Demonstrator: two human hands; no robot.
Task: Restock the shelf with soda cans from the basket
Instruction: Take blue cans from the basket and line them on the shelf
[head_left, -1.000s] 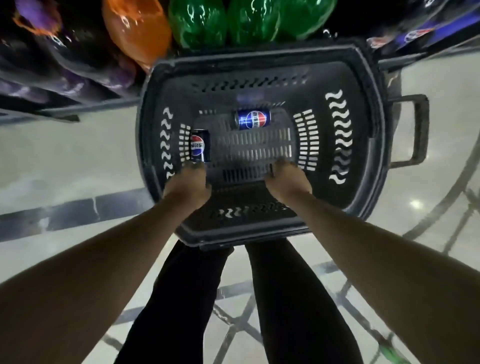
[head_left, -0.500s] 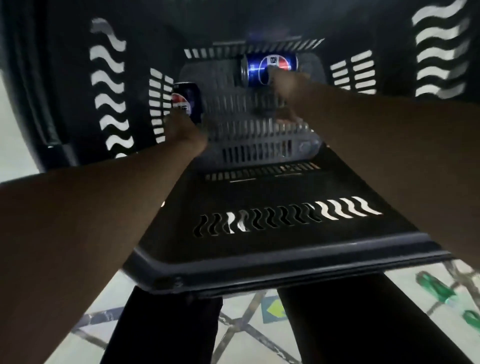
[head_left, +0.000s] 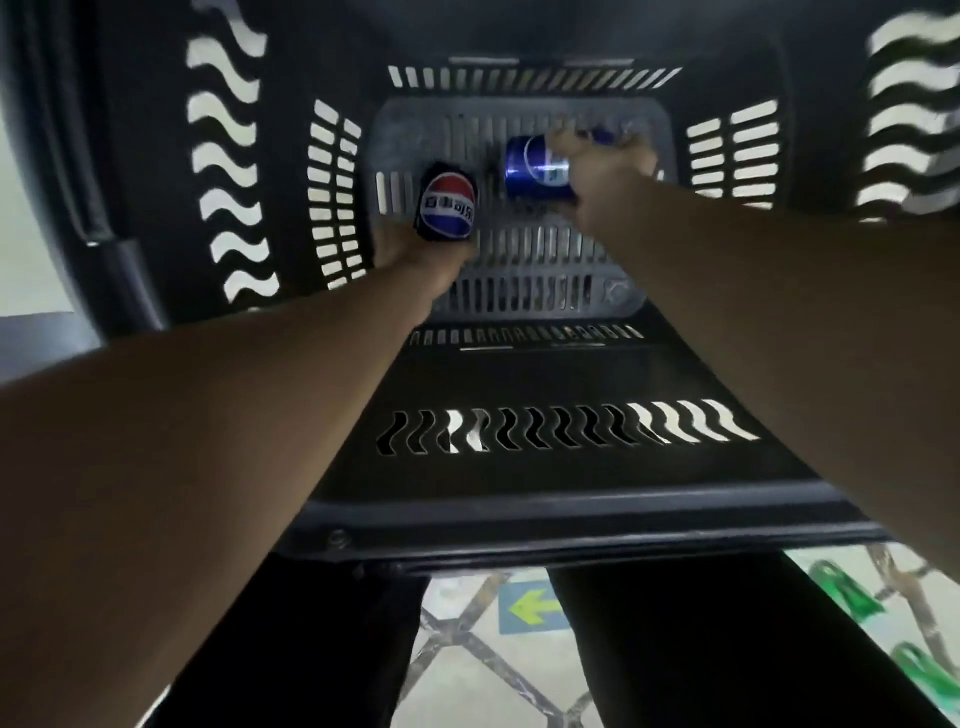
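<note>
Gripping two cans, left hand (head_left: 415, 254) one (head_left: 445, 203), right hand (head_left: 605, 179) one (head_left: 535, 169)

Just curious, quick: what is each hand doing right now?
Left hand: closed on the dark can.
Right hand: closed on the blue can.

Both bare arms reach deep into the dark slotted plastic basket (head_left: 561, 499); the left hand (head_left: 415, 254) grips a dark blue soda can with a red, white and blue round logo (head_left: 445, 203), held upright; the right hand (head_left: 605, 176) wraps a shiny blue can lying sideways (head_left: 530, 169); patterned floor tiles (head_left: 467, 649) show below.
</note>
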